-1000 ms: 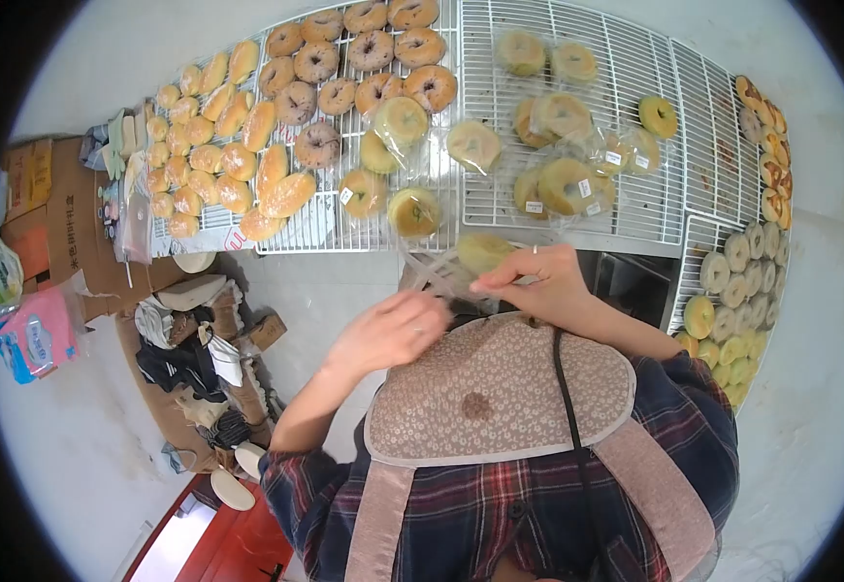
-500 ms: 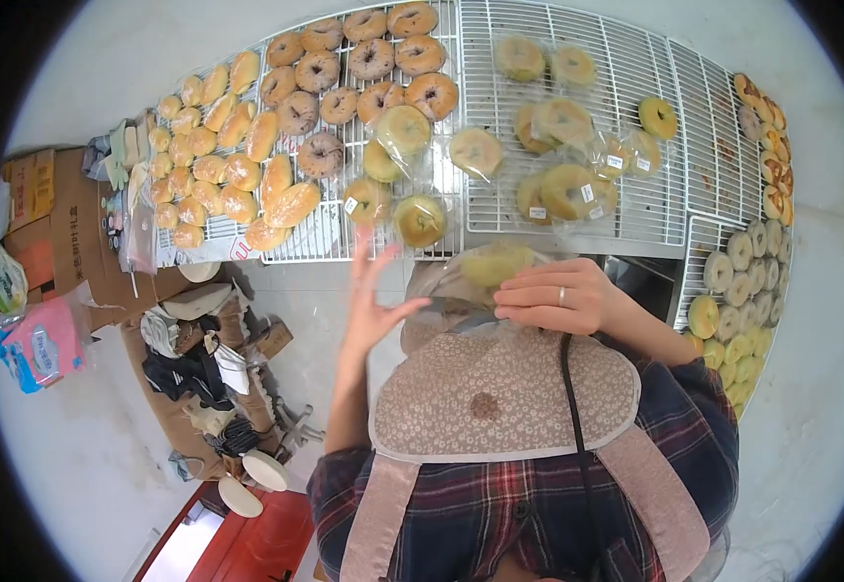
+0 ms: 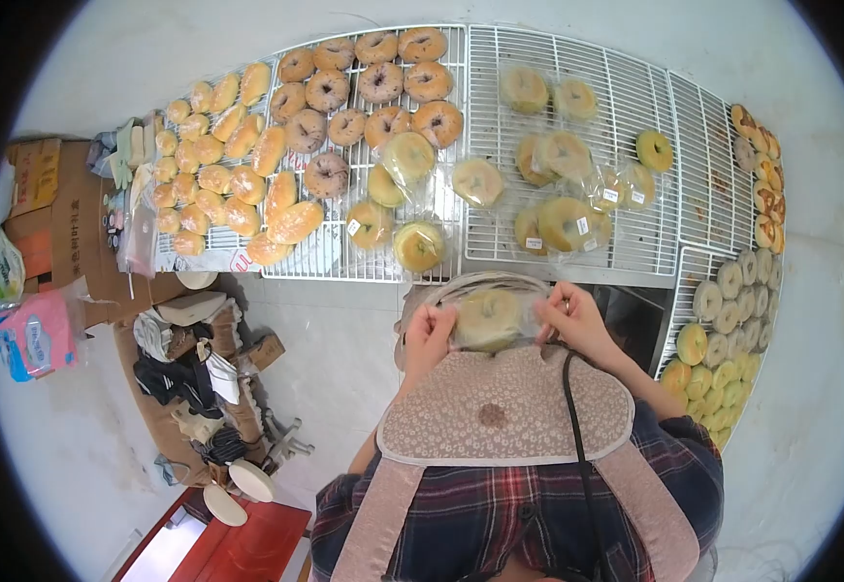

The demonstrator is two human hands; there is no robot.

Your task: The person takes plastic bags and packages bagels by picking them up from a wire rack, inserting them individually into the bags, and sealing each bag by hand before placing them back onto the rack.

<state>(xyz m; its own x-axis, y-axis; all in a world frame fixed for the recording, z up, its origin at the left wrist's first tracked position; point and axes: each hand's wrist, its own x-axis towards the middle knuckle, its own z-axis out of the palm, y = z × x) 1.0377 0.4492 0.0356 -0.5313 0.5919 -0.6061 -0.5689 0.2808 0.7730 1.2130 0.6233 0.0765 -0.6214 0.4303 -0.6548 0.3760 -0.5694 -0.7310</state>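
Note:
A greenish bagel (image 3: 489, 318) sits inside a clear plastic bag (image 3: 495, 280) between my two hands, just in front of the apron. My left hand (image 3: 429, 335) pinches the bag at its left side. On the right side my right hand (image 3: 573, 319), with a ring on one finger, grips the bag with its fingers closed. Beyond them, a bagged green bagel (image 3: 419, 246) lies at the rack's near edge, and a labelled bagged bagel (image 3: 370, 224) lies to its left.
Wire racks (image 3: 626, 254) across the back hold oval buns (image 3: 296, 222), brown bagels (image 3: 326, 176) and several bagged bagels. Another rack at the right carries pale rings (image 3: 707, 300). A cluttered sofa (image 3: 163, 410) and a cardboard box (image 3: 70, 242) stand at the left.
My left hand has come back from near the rack, where its fingers were spread, and has taken hold of the bag. The bagged bagel now hangs between both hands, closer to the apron.

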